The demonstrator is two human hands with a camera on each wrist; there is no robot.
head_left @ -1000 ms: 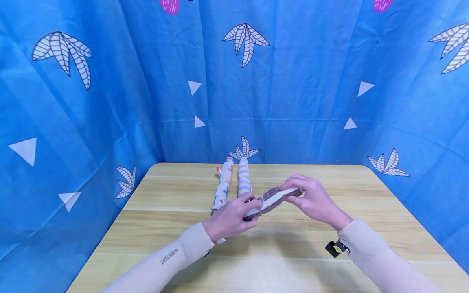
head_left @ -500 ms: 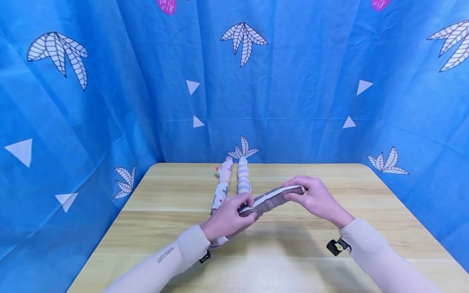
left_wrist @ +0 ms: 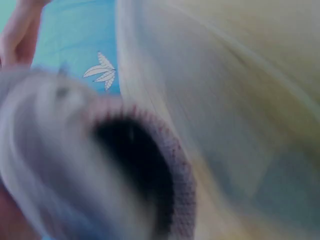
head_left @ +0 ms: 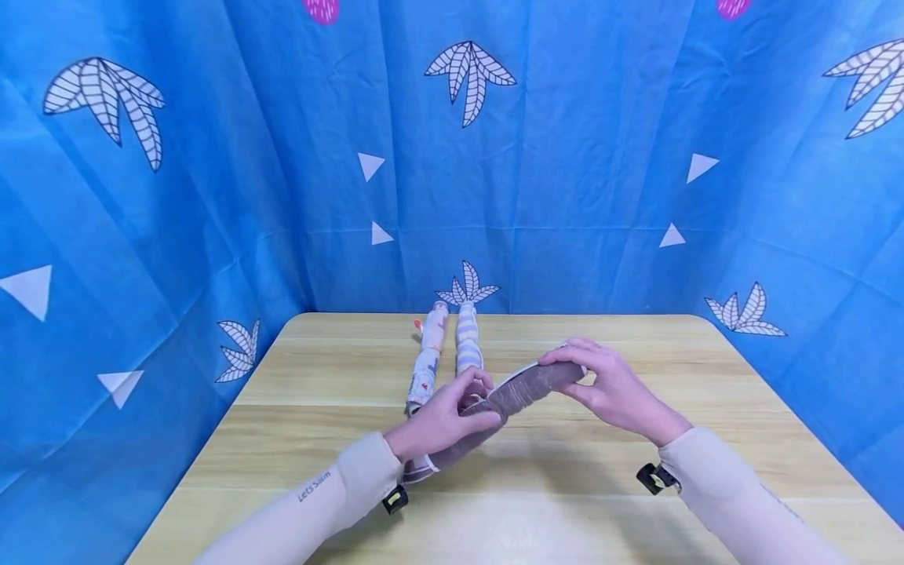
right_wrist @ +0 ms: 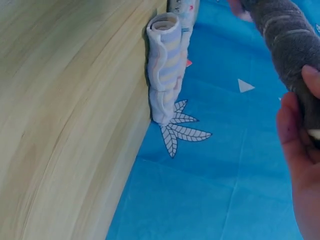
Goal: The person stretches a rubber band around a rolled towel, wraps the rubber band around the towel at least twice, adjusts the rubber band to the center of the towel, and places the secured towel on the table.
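Observation:
A long grey-brown roll of cloth (head_left: 531, 387) with a pale inner edge is held off the table, slanting up to the right. My right hand (head_left: 613, 390) pinches its upper end between thumb and fingers. Farther down, my left hand (head_left: 443, 417) grips it, thumb across the near side, and the lower end sticks out below the wrist. In the right wrist view, the dark roll (right_wrist: 287, 42) shows creases around it, with my right fingers at one end. A blurred hollow end with a ribbed rim (left_wrist: 184, 197) fills much of the left wrist view.
Two other cloth rolls lie side by side behind my left hand on the wooden table (head_left: 339, 369): one patterned (head_left: 428, 369), with a small red tag, and one striped (head_left: 468, 337). A blue printed curtain (head_left: 593, 157) encloses the table's back and sides.
The roll has turned between my hands: the pale strip facing me has gone to the far upper edge, and the brown side now faces me. Both hands stay in nearly the same place.

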